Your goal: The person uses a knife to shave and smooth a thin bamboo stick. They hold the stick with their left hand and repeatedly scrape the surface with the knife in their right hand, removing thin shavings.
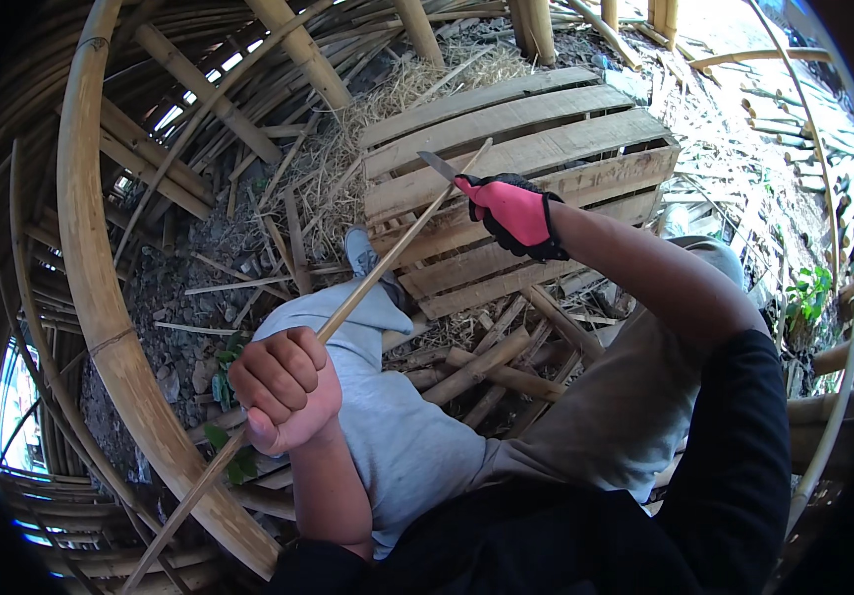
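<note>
Bamboo strip (362, 289) clamped in bare left hand (286, 389), knife (435, 165) clasped in gloved right hand (513, 215), blade held near strip's far end, slatted crate (585, 144) seen below

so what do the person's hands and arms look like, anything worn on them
The left hand is bare, with no glove. The right hand wears a glove, bright pink across the back with black fingers and black trim at the wrist. Both forearms are uncovered; plain black sleeves begin around the elbows.

Rubbly ground (174, 283) (greyish): slatted crate (551, 152), straw (397, 99), bamboo pieces (476, 367).
</note>
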### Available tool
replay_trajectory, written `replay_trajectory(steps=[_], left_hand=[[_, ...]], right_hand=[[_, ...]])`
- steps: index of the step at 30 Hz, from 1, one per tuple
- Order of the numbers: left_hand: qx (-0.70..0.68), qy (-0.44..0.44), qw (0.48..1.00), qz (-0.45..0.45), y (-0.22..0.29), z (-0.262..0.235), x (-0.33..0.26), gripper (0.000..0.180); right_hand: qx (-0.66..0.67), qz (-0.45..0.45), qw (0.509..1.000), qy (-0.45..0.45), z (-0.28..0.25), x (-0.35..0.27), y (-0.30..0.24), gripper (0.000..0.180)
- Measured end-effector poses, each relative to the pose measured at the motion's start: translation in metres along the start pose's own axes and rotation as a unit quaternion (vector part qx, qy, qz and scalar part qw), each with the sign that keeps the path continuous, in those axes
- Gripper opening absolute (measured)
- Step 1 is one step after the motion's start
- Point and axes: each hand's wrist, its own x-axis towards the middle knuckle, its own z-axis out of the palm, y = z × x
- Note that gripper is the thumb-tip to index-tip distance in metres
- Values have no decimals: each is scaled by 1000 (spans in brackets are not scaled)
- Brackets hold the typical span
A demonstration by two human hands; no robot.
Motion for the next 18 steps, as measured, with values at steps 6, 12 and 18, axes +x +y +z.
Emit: replay_trajectory(steps=[6, 12, 18], left_hand=[[-22, -11, 1000, 7, 12, -11, -3, 64], [0, -24, 1000, 4, 6, 4, -1, 61], [0, -23, 1000, 3, 2, 2, -2, 60]], right_hand=[[2, 19, 1000, -25, 1, -6, 7, 42], [-34, 3, 996, 82, -13, 12, -5, 46], [-93, -43, 992, 69, -18, 1, -10, 54]])
